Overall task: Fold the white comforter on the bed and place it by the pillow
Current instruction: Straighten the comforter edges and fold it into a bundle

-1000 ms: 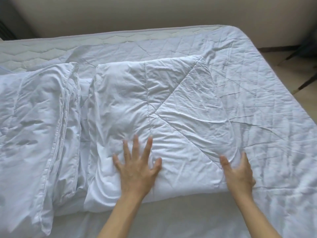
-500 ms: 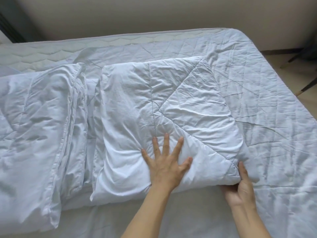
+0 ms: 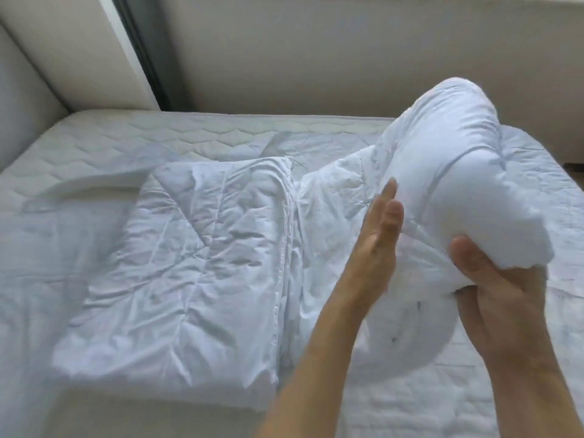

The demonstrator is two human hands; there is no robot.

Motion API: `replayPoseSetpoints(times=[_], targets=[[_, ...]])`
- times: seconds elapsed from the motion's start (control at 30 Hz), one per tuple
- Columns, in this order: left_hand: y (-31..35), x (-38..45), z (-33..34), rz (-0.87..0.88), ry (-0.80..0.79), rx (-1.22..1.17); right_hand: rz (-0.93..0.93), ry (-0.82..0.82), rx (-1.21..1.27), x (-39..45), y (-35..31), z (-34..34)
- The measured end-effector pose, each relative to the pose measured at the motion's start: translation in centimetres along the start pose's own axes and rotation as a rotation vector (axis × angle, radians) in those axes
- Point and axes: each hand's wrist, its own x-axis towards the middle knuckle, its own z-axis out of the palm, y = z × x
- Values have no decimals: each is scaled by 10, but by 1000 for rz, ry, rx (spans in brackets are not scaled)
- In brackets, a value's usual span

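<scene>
Comforter (image 3: 448, 184) folded into a bulky bundle, its right end lifted off the bed (image 3: 110, 143), left part still down just right of the pillow (image 3: 189, 263). Right hand (image 3: 502, 292) grips the bundle's near edge from below, fingers closed into the fabric. Left hand (image 3: 379, 235) flat and open, edge-on, palm pressed against the bundle's left side, gripping nothing.

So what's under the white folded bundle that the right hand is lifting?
The right hand grips the white folded bundle from below, and the white quilted bed cover shows beneath the raised end. What lies under its far end is hidden by the bundle itself.
</scene>
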Motion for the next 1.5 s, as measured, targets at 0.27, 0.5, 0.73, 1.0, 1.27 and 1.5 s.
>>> replayPoseSetpoints(times=[0.27, 0.5, 0.73, 1.0, 1.27, 1.5], targets=[[46, -106, -273, -50, 322, -288, -27, -466, -489, -85, 60, 254], [-38, -217, -430, -454, 530, -444, 80, -950, -902, -198, 224, 348], [-45, -230, -465, -456, 566, -180, 133, -1091, -931, -188, 212, 350], [-15, -99, -403, 4, 304, 1358, 18, -540, -1371, -62, 200, 261], [-140, -81, -430, -151, 343, 1592, -40, -556, -1767, -60, 290, 226], [-161, -66, -430, -268, 339, 1625, -59, -560, -1785, -53, 328, 217]])
